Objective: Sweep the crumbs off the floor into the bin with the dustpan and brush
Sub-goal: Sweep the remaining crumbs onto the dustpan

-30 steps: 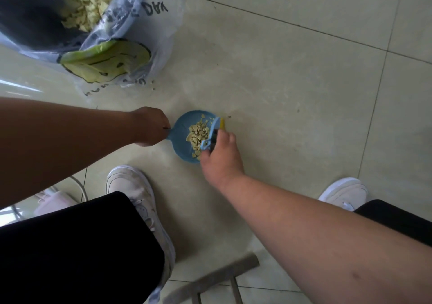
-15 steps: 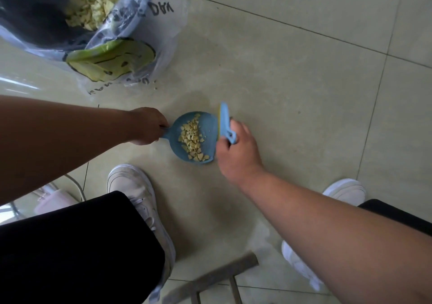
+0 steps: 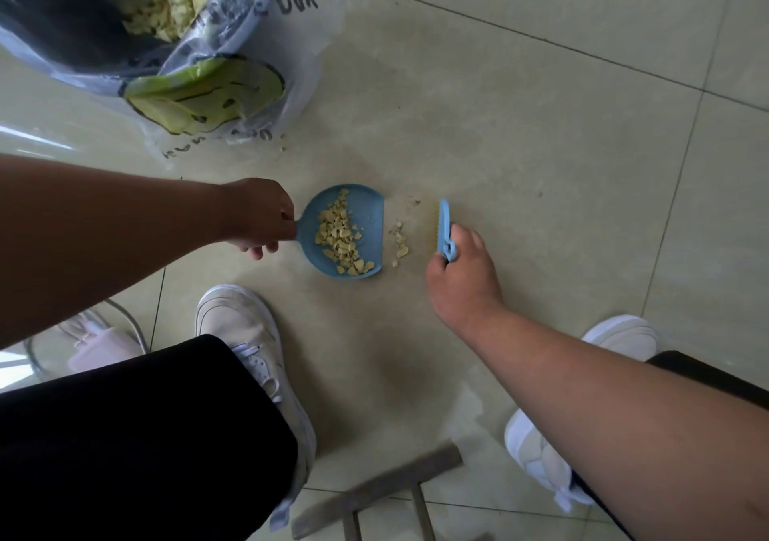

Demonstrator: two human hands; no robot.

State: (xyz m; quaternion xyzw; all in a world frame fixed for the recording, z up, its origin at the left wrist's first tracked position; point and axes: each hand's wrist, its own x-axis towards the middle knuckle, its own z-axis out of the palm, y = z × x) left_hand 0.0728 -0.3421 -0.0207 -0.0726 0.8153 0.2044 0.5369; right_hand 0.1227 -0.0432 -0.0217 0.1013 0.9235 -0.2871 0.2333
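Crumbs (image 3: 398, 240) between dustpan (image 3: 366, 224) and brush (image 3: 443, 228)

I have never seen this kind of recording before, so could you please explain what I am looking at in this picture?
The camera sits on a person's head, looking down at the person's own arms, legs and white shoes. No machine is involved. The left hand holds the handle of a small blue dustpan resting on the tiled floor, with yellowish crumbs inside it. The right hand grips a small blue brush, held a little to the right of the pan. A few loose crumbs lie on the floor between them. Top left is the bin, lined with a clear bag and already holding crumbs.
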